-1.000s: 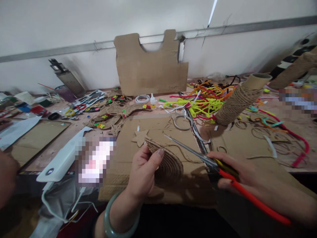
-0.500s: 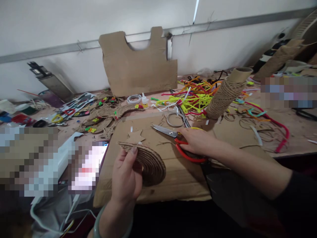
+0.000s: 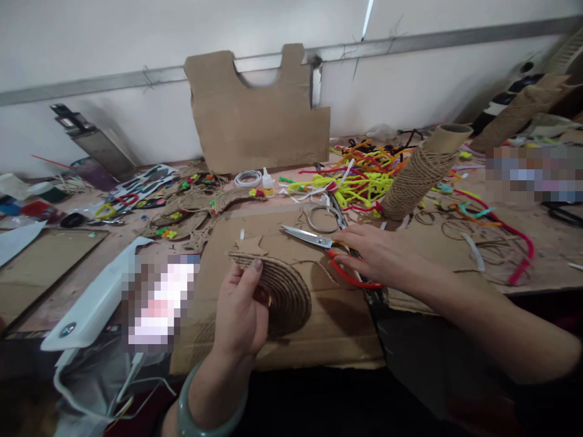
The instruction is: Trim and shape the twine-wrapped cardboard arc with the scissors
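Note:
My left hand [image 3: 241,309] pinches the edge of a curved, ridged piece covered in rows of brown twine [image 3: 291,297], thumb on top, holding it tilted above a cardboard sheet [image 3: 319,346]. A small cardboard star [image 3: 251,243] lies just behind it, partly covered. My right hand [image 3: 378,252] is over the red handles of a pair of scissors [image 3: 307,237], its fingers stretched out and loose around them. The blades rest on the cardboard, pointing left. Beyond them lies a ring of grey cord [image 3: 323,218].
A twine-wound tube [image 3: 416,176] stands behind my right hand, near bright pipe cleaners [image 3: 364,188]. A large cardboard cutout [image 3: 259,121] leans on the wall. A small glue bottle [image 3: 268,183] stands before it. At left are a white power bank [image 3: 91,303] and a blurred-out screen [image 3: 161,303].
My right hand has shifted slightly up and right, its fingers loosening on the scissors, which have barely moved. My left hand still holds the twine-covered piece, a little farther right.

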`<state>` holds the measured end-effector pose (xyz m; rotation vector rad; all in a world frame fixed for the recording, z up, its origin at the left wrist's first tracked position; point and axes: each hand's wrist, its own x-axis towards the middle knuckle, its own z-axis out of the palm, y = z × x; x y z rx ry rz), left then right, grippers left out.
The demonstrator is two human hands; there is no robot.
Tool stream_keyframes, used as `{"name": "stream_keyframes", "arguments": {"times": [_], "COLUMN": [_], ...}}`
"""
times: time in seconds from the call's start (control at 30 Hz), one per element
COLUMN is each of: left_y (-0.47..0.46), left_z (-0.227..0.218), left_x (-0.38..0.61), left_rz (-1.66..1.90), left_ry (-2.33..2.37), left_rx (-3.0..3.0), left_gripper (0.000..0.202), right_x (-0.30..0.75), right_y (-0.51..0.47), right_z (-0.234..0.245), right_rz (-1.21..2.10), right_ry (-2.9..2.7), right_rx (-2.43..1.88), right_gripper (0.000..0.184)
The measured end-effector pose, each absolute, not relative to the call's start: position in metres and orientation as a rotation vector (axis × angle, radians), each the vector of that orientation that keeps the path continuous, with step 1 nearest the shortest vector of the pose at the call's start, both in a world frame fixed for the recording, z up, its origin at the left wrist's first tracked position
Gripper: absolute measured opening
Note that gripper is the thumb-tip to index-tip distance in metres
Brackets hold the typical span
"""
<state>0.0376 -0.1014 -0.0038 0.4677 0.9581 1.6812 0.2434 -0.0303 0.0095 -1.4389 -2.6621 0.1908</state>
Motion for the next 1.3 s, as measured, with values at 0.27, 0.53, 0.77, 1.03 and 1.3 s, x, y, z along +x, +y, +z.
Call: {"name": "stream_keyframes", "arguments": {"times": [0.27,0.53,0.77,1.03,1.3], "left_y": [-0.094,-0.108,-0.112,-0.111,-0.106], "left_z": [-0.002,-0.013,-0.014,-0.018,-0.018], "left_x": [0.047,0.054,0.058,0.055,0.056], "left_rz": [1.693,1.294,1.259,1.285,1.458], "left_ry": [0.864,0.926,0.951,1.053,1.000], "left_rx": [0.346,0.723,0.775,0.823,0.688], "left_gripper": [0.018,0.012,0.015,0.022,0.022], "right_x": [0.211,0.218,0.216,0.218,0.218], "right_y": [-0.061,-0.051,-0.051,-0.046,-0.052], "right_z": [0.017,0.018,0.031,0.027,0.020], "right_rz": [0.968,1.110,1.093,1.131,1.457], "right_ry": [-2.418,-2.231,-2.138,-2.073,-1.948], "right_rx": [-1.068,-1.095,-1.042,-1.050,-1.058], "right_gripper": [0.027,0.028,0.027,0.028,0.023]}}
